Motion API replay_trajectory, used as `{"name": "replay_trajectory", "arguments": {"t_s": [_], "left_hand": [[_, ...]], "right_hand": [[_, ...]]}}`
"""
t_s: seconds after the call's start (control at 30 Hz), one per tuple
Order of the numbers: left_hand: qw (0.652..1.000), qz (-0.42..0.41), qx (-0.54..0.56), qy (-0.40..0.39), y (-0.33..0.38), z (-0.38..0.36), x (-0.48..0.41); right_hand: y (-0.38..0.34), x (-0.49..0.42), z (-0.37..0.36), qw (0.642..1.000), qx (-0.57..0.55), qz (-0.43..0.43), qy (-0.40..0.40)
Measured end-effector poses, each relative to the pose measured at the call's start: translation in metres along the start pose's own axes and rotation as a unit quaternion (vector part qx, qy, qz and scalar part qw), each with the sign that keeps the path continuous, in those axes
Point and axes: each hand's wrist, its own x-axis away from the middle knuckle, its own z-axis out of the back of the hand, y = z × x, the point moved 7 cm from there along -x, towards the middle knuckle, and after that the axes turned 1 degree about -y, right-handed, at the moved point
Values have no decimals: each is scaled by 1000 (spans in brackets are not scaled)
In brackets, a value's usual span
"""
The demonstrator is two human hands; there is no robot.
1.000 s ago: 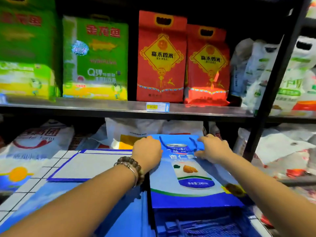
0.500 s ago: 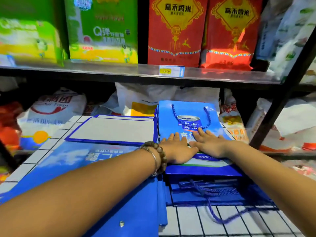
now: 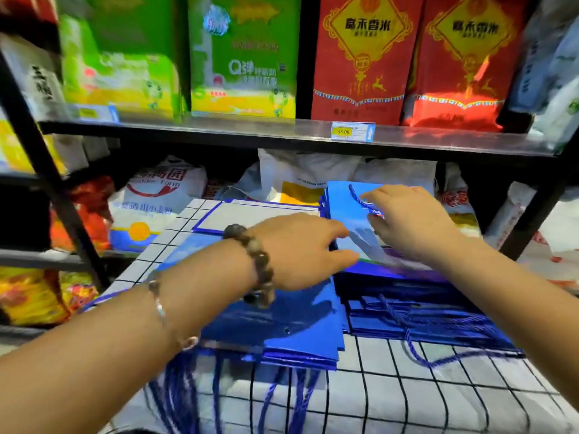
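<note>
A flat blue paper gift bag point(image 3: 344, 208) with a rope handle lies on top of a stack of like bags at the back right of a checked cloth point(image 3: 391, 386). My right hand point(image 3: 410, 220) lies on this bag with its fingers spread over the print. My left hand point(image 3: 297, 249), with a bead bracelet on the wrist, reaches to the bag's left edge, fingers stretched out and touching it. A second pile of blue bags point(image 3: 282, 324) lies under my left wrist. The frame is blurred by motion.
A metal shelf point(image 3: 282, 133) with a price tag point(image 3: 352, 131) runs across above. Green boxes point(image 3: 244, 57) and red rice bags point(image 3: 363, 57) stand on it. White sacks point(image 3: 156, 198) fill the lower shelf behind the cloth. Black uprights stand left and right. Blue rope handles point(image 3: 175, 396) hang over the near edge.
The view has tilted down. My right hand slid up toward the bag's rope handle. My left hand moved left to the bag's edge; the hands, which lay side by side, are now apart.
</note>
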Motion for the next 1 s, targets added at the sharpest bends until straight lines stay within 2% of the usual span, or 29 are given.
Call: {"name": "replay_trajectory", "arguments": {"t_s": [0.07, 0.13, 0.27, 0.37, 0.47, 0.53, 0.57, 0.67, 0.9, 0.97, 1.0], "left_hand": [[998, 55, -24, 6, -38, 2, 37], [992, 116, -48, 13, -71, -7, 64], [984, 164, -36, -54, -95, -57, 90], [979, 199, -31, -17, -88, -73, 105], [977, 194, 30, 83, -68, -66, 122], [972, 188, 75, 123, -64, -60, 143], [973, 175, 82, 128, -64, -56, 153], [989, 127, 14, 76, -69, -53, 174], [975, 162, -55, 140, -81, -34, 209], [964, 216, 53, 144, -82, -34, 211], [946, 237, 133, 177, -81, -34, 212]], "right_hand": [[-36, 20, 15, 991, -134, 5, 4], [-80, 43, 19, 977, -207, 37, -37], [-143, 74, 5, 948, -267, 88, -147], [-168, 97, -16, 935, -269, 100, -209], [-174, 112, -26, 958, -218, 121, -144], [-171, 118, -31, 956, -226, 99, -159], [-170, 120, -34, 954, -223, 92, -177], [-167, 122, -35, 949, -238, 87, -185], [-176, 122, -34, 953, -253, 63, -151], [-179, 121, -34, 957, -254, 46, -130], [-181, 120, -33, 962, -245, 45, -113]]}}
